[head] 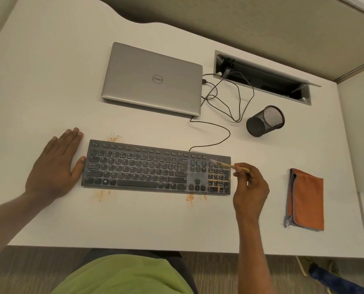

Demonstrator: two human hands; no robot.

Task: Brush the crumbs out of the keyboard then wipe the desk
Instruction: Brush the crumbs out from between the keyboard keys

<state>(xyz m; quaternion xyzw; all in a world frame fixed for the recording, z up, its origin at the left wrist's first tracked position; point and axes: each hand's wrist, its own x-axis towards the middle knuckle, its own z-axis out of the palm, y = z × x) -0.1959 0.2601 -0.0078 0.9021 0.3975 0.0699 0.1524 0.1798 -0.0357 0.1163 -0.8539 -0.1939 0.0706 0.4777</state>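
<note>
A black keyboard (147,168) lies flat in the middle of the white desk (49,81). Orange crumbs sit between the number-pad keys (218,183) and in small patches on the desk behind and in front of the keyboard (101,195). My right hand (250,187) grips a small wooden-handled brush (229,165), whose blurred bristles are over the top of the number pad. Flat on the desk, my left hand (56,166) rests with its fingers apart and its thumb against the keyboard's left edge. A folded orange cloth (307,199) lies at the right.
A shut grey laptop (153,79) lies behind the keyboard, with black cables (225,102) looping to an open cable hatch (263,77). A black mesh pen cup (264,120) lies tipped on its side. The desk's front edge runs just above my lap.
</note>
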